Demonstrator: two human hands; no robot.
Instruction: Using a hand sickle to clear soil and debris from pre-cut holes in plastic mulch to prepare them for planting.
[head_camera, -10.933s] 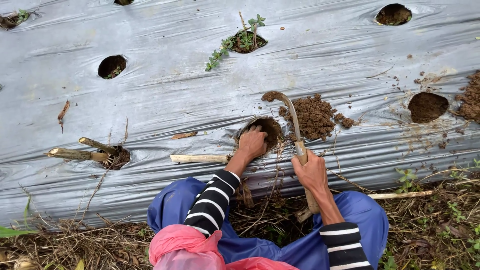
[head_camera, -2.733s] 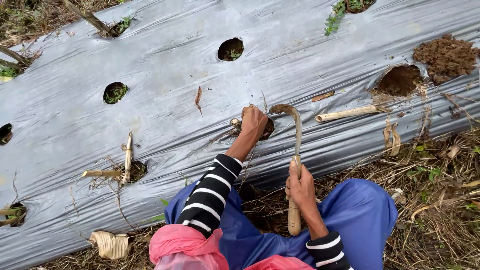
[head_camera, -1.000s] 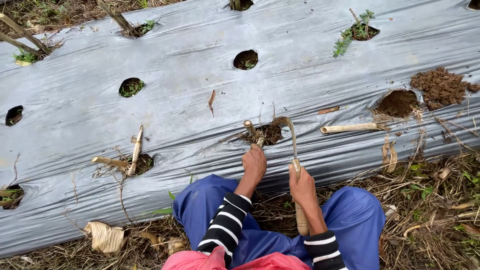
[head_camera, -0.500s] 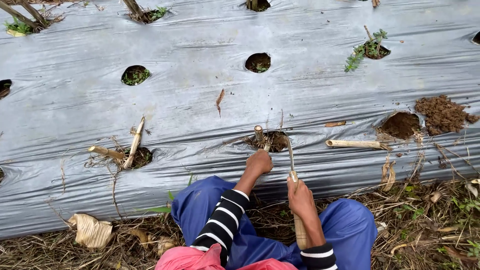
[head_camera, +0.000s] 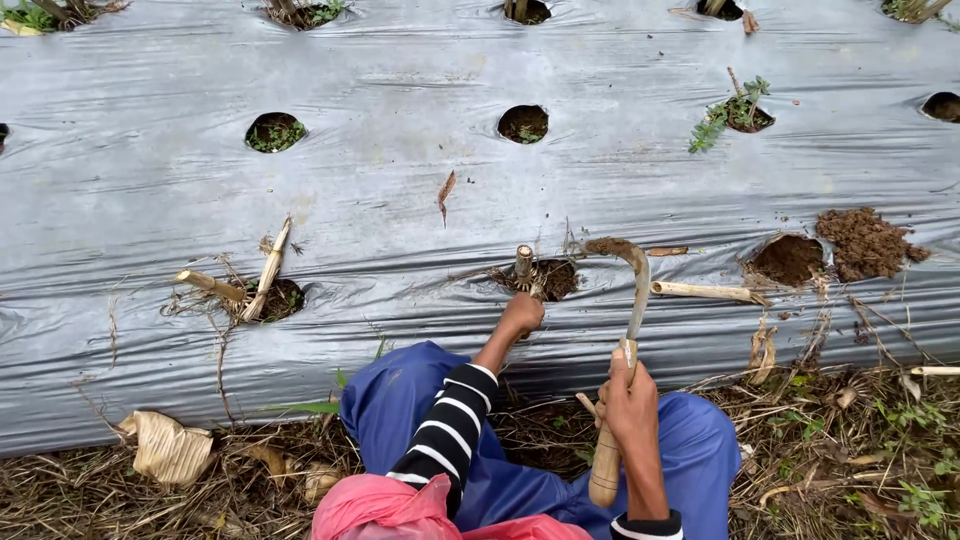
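Left hand (head_camera: 521, 313) closed at base of cut stalk stump (head_camera: 523, 261) in planting hole (head_camera: 548, 278), fingers wrapped on roots, exact grip unclear. Right hand (head_camera: 630, 400) clamped on wooden handle of curved sickle (head_camera: 632, 290); soil-caked tip just right of same hole. Count: two hands, one sickle, about nine holes visible in grey plastic mulch (head_camera: 400, 180), one soil pile (head_camera: 865, 240), two more stumps in hole at left (head_camera: 270, 295), one loose stalk (head_camera: 705, 292) right of sickle. Versus half a second back: blade lifted, curve now visible beside hole; left hand closer to stump. Mulch edge just ahead of knees; bare sheet open beyond hole.
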